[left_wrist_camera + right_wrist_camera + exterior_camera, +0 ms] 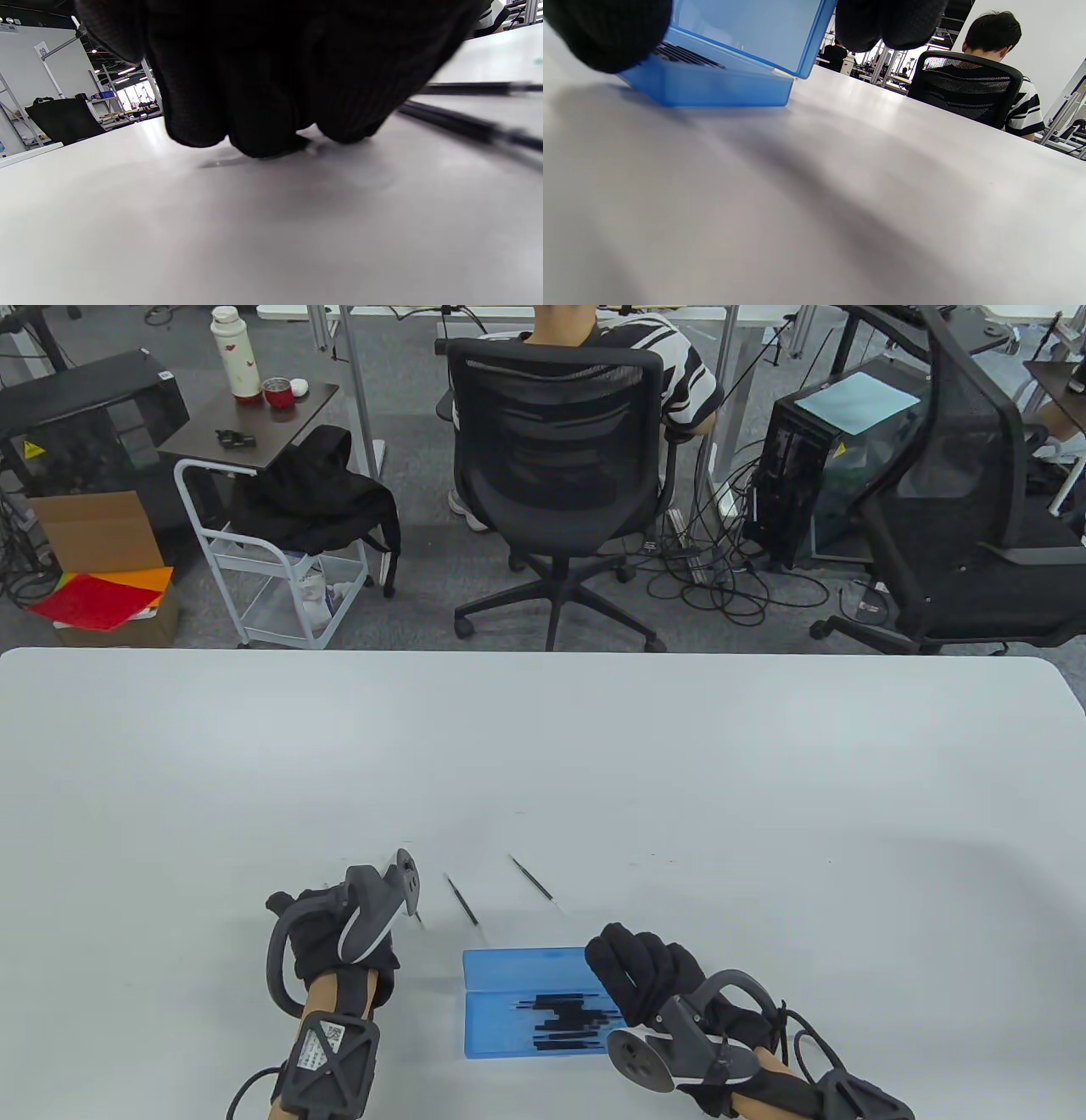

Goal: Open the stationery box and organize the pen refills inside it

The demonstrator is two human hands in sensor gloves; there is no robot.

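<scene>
The blue stationery box [509, 984] lies open near the table's front edge, with several black pen refills [564, 1018] in its base. My right hand [640, 976] grips the box's right end. In the right wrist view its thumb [606, 34] is by the base and its fingers [891, 23] are behind the raised lid [746, 29]. My left hand [339, 925] is left of the box, fingers [263, 127] curled down onto the table and pinching a thin refill [417, 914] that is mostly hidden. Two loose refills [462, 899] [532, 878] lie beyond the box.
The white table [543, 763] stretches far behind the hands. Past its far edge a person sits in a black office chair [556, 449], with a second chair [976, 500], a small cart [271, 560] and computer towers on the floor.
</scene>
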